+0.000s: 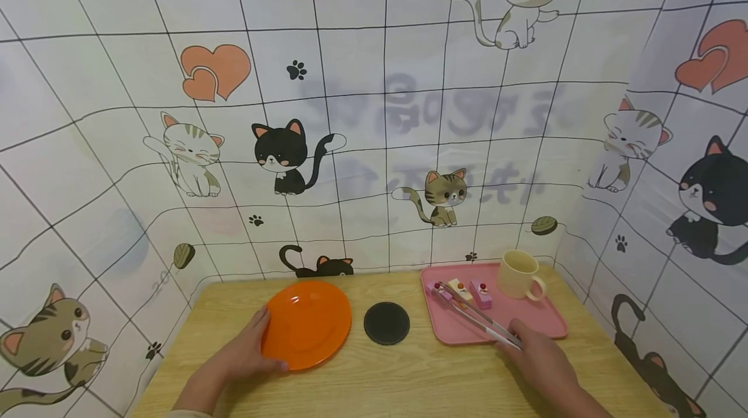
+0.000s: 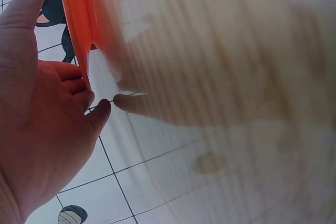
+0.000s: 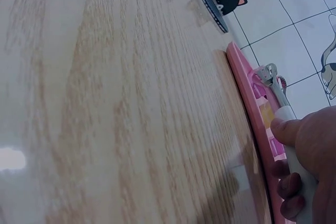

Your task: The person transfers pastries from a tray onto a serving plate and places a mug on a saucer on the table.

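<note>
In the head view my left hand rests against the near left edge of an orange plate, thumb at the front rim and fingers along the side. The left wrist view shows that hand beside the plate's rim. My right hand grips a pair of tongs by the pale handle. The metal tips reach over a pink tray, at a purple toy cake slice on its left. Beside it lie a yellow slice and another purple slice.
A pale yellow mug stands at the tray's back right. A round black coaster lies between plate and tray on the wooden table. A cat-print wall covering encloses the back and sides.
</note>
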`<act>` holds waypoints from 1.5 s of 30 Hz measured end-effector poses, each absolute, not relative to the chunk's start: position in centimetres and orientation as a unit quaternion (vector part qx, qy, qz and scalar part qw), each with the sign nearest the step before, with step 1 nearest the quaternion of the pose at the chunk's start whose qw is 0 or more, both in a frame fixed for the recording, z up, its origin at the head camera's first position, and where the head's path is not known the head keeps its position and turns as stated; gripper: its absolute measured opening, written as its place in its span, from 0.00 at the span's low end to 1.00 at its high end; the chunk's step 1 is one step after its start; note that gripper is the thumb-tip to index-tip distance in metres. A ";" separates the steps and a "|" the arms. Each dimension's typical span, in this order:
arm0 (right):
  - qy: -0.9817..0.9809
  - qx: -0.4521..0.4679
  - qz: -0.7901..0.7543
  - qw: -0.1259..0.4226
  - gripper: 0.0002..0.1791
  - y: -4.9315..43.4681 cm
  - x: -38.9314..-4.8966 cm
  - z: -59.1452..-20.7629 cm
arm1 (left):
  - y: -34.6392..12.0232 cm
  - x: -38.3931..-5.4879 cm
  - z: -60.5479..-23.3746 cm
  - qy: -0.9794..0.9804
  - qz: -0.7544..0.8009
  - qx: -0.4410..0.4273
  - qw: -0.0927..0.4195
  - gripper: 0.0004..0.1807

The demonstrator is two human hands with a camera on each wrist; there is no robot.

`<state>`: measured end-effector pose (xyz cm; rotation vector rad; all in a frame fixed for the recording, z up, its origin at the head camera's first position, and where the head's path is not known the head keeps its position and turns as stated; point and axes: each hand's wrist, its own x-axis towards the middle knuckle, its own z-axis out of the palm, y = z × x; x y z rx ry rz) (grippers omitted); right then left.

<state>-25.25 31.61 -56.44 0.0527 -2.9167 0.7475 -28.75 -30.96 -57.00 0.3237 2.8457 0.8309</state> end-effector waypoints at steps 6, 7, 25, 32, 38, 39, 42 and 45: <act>-0.967 0.015 0.243 0.073 0.17 31.4 -25.3 -56.3 | -31.0 -28.7 -57.0 0.951 0.279 0.106 0.080 0.78; -0.967 0.017 0.243 0.077 0.18 31.4 -25.3 -56.3 | -31.0 -28.8 -57.1 0.951 0.279 0.107 0.080 0.78; -0.959 0.036 0.270 0.076 0.14 29.6 -25.9 -55.6 | -30.9 -28.8 -57.0 0.951 0.280 0.101 0.087 0.78; -0.954 0.067 0.264 0.128 0.16 28.7 -26.1 -55.5 | -30.8 -28.8 -57.0 0.951 0.279 0.104 0.083 0.78; -0.957 0.068 0.262 0.108 0.14 27.6 -26.9 -55.4 | -30.8 -28.7 -56.9 0.951 0.278 0.103 0.083 0.78; -0.958 0.067 0.261 0.102 0.14 27.4 -26.9 -55.3 | -30.8 -28.7 -56.9 0.951 0.278 0.103 0.084 0.78; -0.960 0.069 0.257 0.091 0.14 26.7 -27.2 -55.0 | -30.8 -28.7 -56.9 0.951 0.278 0.103 0.084 0.78; -0.960 0.074 0.256 0.083 0.14 26.0 -27.5 -54.7 | -30.8 -28.6 -56.7 0.952 0.277 0.103 0.083 0.78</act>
